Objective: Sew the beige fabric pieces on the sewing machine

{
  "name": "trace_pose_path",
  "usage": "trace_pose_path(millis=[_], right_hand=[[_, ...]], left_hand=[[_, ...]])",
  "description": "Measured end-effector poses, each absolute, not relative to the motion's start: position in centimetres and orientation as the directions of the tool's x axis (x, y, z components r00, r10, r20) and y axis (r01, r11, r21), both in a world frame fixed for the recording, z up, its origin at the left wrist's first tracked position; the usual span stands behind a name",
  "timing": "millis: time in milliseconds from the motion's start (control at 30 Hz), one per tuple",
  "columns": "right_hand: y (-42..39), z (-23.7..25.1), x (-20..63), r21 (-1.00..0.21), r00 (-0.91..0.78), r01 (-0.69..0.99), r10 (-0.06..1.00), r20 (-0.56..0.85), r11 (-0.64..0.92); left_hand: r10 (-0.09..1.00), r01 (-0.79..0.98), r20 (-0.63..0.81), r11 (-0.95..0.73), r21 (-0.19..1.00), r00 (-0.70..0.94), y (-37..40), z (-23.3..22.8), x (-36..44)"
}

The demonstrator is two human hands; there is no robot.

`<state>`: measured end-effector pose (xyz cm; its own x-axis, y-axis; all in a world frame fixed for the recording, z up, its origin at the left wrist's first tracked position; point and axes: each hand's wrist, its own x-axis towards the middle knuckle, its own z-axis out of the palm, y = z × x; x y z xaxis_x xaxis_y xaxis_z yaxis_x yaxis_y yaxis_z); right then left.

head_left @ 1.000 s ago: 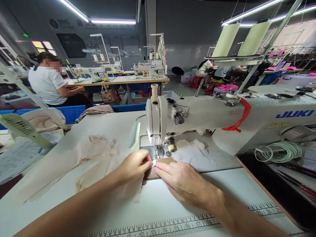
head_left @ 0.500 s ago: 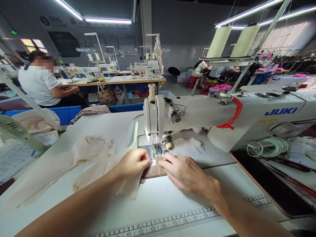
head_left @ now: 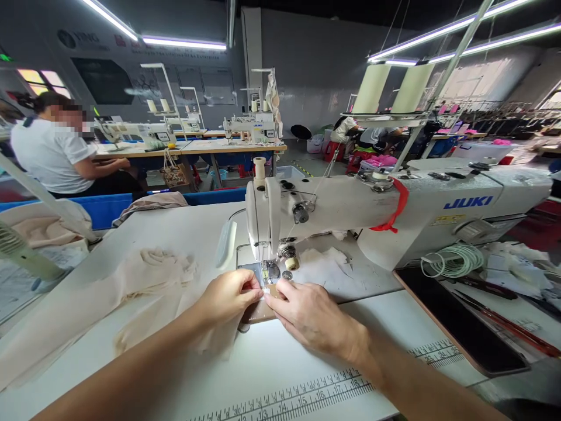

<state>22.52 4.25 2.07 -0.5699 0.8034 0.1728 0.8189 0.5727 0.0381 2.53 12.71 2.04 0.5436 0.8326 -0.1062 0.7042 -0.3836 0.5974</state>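
Printed ruler (head_left: 307,394) runs along the counter (head_left: 284,356) at its near edge. Just past it, both hands meet at a small brown patch (head_left: 258,311) lying flat right in front of the needle. The left hand (head_left: 228,298) has its grip pinched on a tiny white tag (head_left: 266,290) at the patch's far edge; the right hand (head_left: 307,316) lies flat, fingers pressed together on the patch. Beige cloth (head_left: 144,280) trails off to the left. Behind sits the sewing machine (head_left: 394,216), with a person in white (head_left: 48,155) at the far counter.
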Motion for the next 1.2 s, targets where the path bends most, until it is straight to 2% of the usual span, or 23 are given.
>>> trace_pose_path(millis=[67, 100, 200, 267, 367, 500, 600, 867, 1033, 1200], right_hand=[[4.2, 2.2, 22.4, 0.038, -0.569, 0.82, 0.808, 0.152, 0.57], [4.2, 2.2, 22.4, 0.035, -0.57, 0.82, 0.81, 0.139, 0.571], [4.3, 2.3, 22.4, 0.024, -0.573, 0.818, 0.811, 0.116, 0.575], [4.3, 2.3, 22.4, 0.023, -0.571, 0.819, 0.812, 0.124, 0.573], [4.3, 2.3, 22.5, 0.018, -0.568, 0.821, 0.811, 0.141, 0.571], [4.4, 2.2, 22.4, 0.02, -0.573, 0.817, 0.808, 0.137, 0.576], [4.4, 2.0, 22.4, 0.016, -0.572, 0.816, 0.805, 0.158, 0.577], [5.4, 1.2, 23.9, -0.004, -0.516, 0.841, 0.803, 0.3, 0.541], [6.2, 1.8, 25.0, -0.026, -0.417, 0.891, 0.839, 0.35, 0.453], [6.2, 2.0, 25.2, -0.047, -0.382, 0.902, 0.845, 0.375, 0.429]], left_hand=[[0.802, 0.704, 0.062, -0.556, 0.442, 0.594, 12.3, 2.2, 2.3], [0.747, 0.668, 0.163, -0.655, 0.353, 0.645, 12.0, 2.2, 2.2], [0.48, 0.466, 0.352, -0.875, 0.128, 0.804, 10.5, 1.8, 1.7], [0.351, 0.382, 0.406, -0.924, 0.005, 0.844, 9.2, 1.2, 1.4], [0.285, 0.382, 0.46, -0.915, -0.131, 0.841, 7.8, 0.4, 1.1], [0.31, 0.409, 0.465, -0.904, -0.128, 0.829, 7.3, 0.2, 1.1], [0.328, 0.416, 0.418, -0.898, -0.14, 0.847, 7.5, 0.4, 1.2], [0.409, 0.474, 0.375, -0.875, -0.097, 0.832, 8.1, 0.1, 1.5], [0.452, 0.526, 0.372, -0.842, -0.122, 0.81, 9.0, -0.5, 1.9], [0.437, 0.521, 0.366, -0.835, -0.174, 0.822, 9.6, -0.6, 2.4]])
